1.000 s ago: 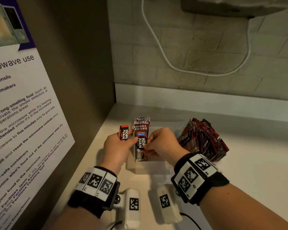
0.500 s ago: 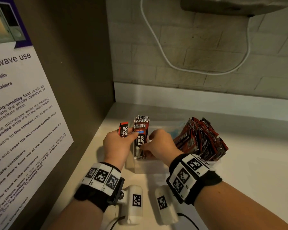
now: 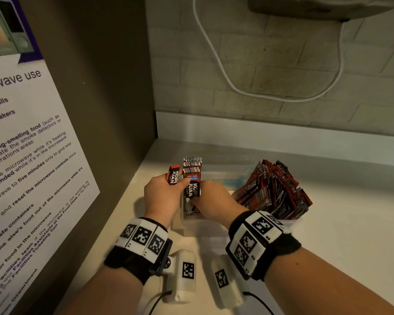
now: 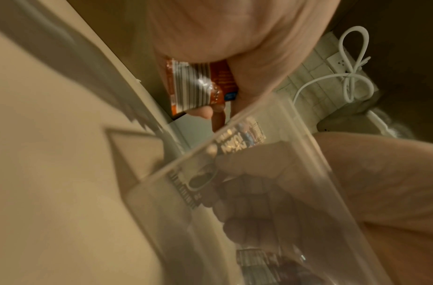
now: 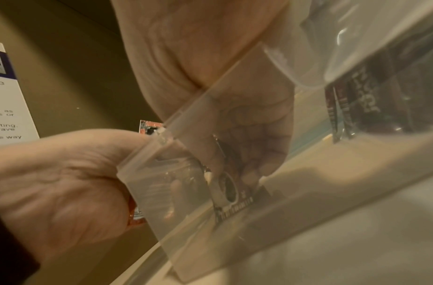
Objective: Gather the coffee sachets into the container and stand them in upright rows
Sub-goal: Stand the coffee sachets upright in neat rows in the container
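Observation:
A clear plastic container stands on the counter. At its left end a row of coffee sachets stands upright, and a loose heap of sachets fills its right end. My right hand reaches into the container and pinches the front sachet of the row; through the wall I see its fingers on that sachet. My left hand stays outside the left wall, gripping one sachet upright, its thumb touching the front sachet. The held sachet shows in the left wrist view.
A brown cabinet side with a microwave notice rises close on the left. The tiled back wall carries a white cable. White counter stretches to the right of the container.
The right hand has sunk a little deeper into the container on the front sachet. The left hand keeps its sachet beside the left wall, barely moved.

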### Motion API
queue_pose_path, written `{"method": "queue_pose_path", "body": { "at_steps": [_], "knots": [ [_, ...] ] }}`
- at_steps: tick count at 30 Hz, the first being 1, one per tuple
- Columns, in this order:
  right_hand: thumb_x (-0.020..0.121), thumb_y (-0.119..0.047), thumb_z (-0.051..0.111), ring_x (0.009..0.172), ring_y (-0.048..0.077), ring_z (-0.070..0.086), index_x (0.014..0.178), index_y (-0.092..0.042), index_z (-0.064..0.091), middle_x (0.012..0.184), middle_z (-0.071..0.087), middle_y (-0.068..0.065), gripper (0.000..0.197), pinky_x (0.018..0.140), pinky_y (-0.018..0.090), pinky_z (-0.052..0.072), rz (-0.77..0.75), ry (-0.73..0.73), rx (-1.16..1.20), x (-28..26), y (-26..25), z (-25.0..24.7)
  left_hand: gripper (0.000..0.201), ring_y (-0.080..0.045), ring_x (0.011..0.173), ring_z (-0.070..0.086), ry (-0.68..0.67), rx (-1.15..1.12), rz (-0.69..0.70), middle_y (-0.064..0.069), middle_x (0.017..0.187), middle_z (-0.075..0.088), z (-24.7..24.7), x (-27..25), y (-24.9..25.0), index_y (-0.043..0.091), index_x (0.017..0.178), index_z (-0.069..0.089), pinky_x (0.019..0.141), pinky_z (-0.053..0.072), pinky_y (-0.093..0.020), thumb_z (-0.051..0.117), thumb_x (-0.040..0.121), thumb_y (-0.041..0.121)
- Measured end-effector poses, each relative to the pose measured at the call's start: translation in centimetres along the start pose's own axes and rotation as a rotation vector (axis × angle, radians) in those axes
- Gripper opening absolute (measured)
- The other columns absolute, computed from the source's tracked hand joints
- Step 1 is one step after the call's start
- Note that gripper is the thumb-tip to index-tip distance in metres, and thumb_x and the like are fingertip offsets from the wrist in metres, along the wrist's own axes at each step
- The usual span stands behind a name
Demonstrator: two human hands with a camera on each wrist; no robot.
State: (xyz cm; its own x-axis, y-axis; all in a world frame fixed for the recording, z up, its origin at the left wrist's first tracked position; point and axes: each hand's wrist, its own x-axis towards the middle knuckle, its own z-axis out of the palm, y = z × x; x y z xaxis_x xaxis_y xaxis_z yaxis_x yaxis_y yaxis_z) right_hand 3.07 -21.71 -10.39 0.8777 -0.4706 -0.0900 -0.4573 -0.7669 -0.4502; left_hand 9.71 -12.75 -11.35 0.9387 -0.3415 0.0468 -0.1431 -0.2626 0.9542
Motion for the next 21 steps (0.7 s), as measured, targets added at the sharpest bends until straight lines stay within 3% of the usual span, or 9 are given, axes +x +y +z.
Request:
{"method": "queue_pose_path", "body": {
  "at_steps": [4,11,16,18,21],
  "knots": [
    [0.091,-0.012,0.051,0.1,0.031,0.061,0.112,-0.004,0.062,0.11,0.066,0.015,0.025,0.071,0.026,0.04,0.0,0.007,0.004,0.03,0.08,0.09,0.022,-0.025,0.087,0.067,0.001,0.019,0.005,-0.006,0.091,0.074,0.06,0.03,0.01,0.017,0.106,0.075,0.08,0.055,-0.042,0.073,0.084,0.022],
    [0.089,-0.012,0.055,0.099,0.03,0.062,0.112,-0.006,0.063,0.108,0.067,0.014,0.025,0.076,0.031,0.046,0.004,-0.004,0.02,-0.03,0.07,0.07,0.023,-0.018,0.087,0.065,-0.015,0.015,0.018,-0.004,0.095,0.074,-0.08,0.12,-0.17,0.015,0.106,0.074,0.084,0.053,-0.033,0.074,0.084,0.02],
    [0.087,-0.011,0.057,0.101,0.03,0.062,0.114,-0.008,0.062,0.111,0.067,0.013,0.028,0.083,0.034,0.05,0.007,0.008,0.038,-0.38,-0.06,-0.11,0.016,-0.017,0.073,0.061,-0.012,0.068,0.035,-0.001,0.077,0.068,-0.05,0.06,-0.07,0.012,0.094,0.076,0.064,0.042,-0.025,0.073,0.084,0.024],
    [0.086,-0.011,0.057,0.101,0.03,0.062,0.113,-0.007,0.062,0.11,0.067,0.013,0.027,0.083,0.036,0.051,0.014,0.0,0.05,-0.44,-0.06,-0.12,0.016,-0.018,0.076,0.064,-0.021,0.068,0.037,-0.002,0.079,0.07,-0.13,0.01,-0.01,0.013,0.095,0.076,0.067,0.045,-0.027,0.074,0.084,0.024],
    [0.085,-0.015,0.061,0.096,0.029,0.063,0.108,-0.008,0.063,0.105,0.068,0.012,0.024,0.076,0.033,0.051,0.062,0.007,0.098,-0.43,0.0,-0.08,0.019,-0.023,0.084,0.068,-0.033,0.032,0.03,-0.005,0.088,0.074,-0.28,0.02,-0.14,0.015,0.101,0.075,0.077,0.055,-0.039,0.075,0.082,0.022]
  ]
}}
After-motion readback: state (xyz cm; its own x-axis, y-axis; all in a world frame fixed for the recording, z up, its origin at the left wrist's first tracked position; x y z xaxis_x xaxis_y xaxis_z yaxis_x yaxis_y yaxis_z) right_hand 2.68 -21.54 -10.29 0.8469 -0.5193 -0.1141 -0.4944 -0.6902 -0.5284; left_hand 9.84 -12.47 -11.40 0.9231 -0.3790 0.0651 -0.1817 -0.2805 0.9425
